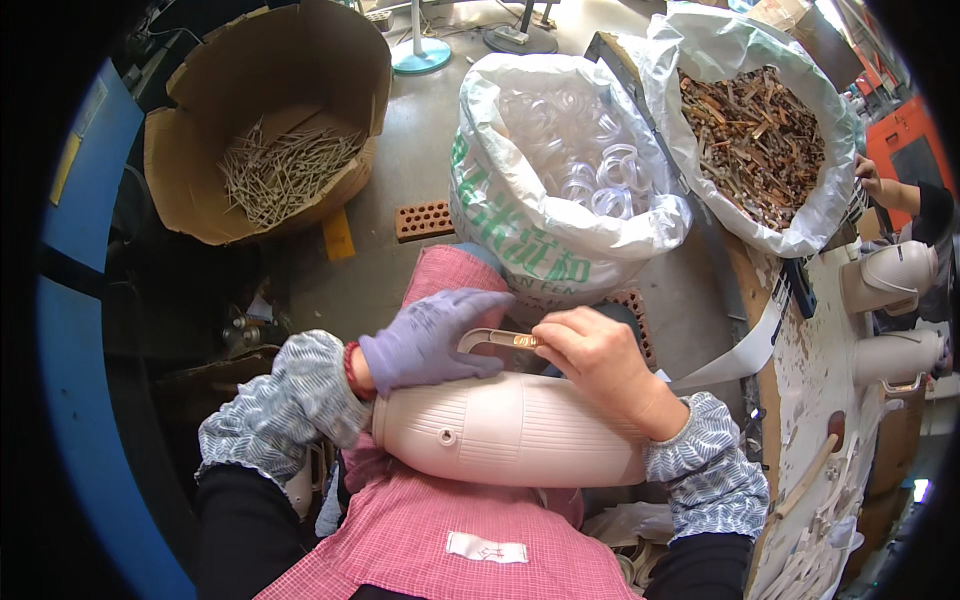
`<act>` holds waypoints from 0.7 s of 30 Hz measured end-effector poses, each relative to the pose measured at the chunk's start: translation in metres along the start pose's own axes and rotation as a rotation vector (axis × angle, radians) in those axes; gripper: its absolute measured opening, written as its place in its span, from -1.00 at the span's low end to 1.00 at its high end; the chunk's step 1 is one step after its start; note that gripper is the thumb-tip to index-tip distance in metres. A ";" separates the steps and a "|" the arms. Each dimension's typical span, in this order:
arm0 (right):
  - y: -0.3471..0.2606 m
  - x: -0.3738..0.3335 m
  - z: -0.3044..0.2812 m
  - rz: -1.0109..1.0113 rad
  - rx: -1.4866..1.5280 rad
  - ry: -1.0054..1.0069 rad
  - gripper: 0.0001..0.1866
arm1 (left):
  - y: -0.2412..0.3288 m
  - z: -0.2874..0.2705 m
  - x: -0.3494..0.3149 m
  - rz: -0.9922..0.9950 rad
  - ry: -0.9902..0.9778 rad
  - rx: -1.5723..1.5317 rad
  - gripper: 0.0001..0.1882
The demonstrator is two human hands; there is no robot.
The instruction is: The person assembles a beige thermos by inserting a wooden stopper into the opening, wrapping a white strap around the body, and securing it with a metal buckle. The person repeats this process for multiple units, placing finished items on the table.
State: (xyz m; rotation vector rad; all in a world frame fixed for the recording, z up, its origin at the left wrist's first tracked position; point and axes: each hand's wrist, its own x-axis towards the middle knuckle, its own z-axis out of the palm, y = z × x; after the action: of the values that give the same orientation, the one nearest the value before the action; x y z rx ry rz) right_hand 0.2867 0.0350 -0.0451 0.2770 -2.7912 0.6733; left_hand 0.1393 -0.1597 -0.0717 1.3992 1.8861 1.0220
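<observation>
A pale pink ribbed vacuum flask body (520, 430) lies sideways across my lap, with a small round hole in its side. My left hand (430, 340), in a purple glove, rests against the left end of the flask, its fingers stretched out and apart. Between its thumb and fingers is the curved end of a pale pink handle (485, 338). My bare right hand (597, 360) pinches the other end of that handle just above the flask. What the right fingertips cover there is hidden.
Beyond my knees stand a white sack (500, 215) of clear plastic rings and a cardboard box (180, 190) of thin sticks. Another sack (810, 235) holds brown strips. At right, a worn table (800, 350) bears pink flasks (888, 277); another person's hand (868, 177) is beyond.
</observation>
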 end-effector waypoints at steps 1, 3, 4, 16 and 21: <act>0.004 0.003 -0.002 -0.055 -0.047 0.025 -0.80 | -0.003 -0.002 -0.003 -0.210 -0.074 -0.154 -0.52; 0.005 0.009 -0.005 -0.092 -0.097 0.037 -0.79 | -0.014 -0.007 0.002 -0.385 -0.343 -0.608 -0.40; 0.004 0.009 -0.004 -0.105 -0.102 0.018 -0.78 | -0.015 -0.007 0.003 -0.388 -0.376 -0.630 -0.40; -0.005 -0.027 0.015 -0.039 -0.181 0.040 -0.67 | -0.015 0.008 0.036 -0.378 -0.568 -0.726 -0.45; -0.004 -0.029 0.014 -0.033 -0.177 0.015 -0.68 | -0.009 0.010 0.038 -0.441 -0.521 -0.682 -0.55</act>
State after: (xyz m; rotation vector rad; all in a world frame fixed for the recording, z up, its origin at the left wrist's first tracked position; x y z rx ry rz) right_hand 0.3126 0.0287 -0.0636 0.2813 -2.8016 0.4150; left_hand 0.1315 -0.1223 -0.0843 0.7090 1.2087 0.8481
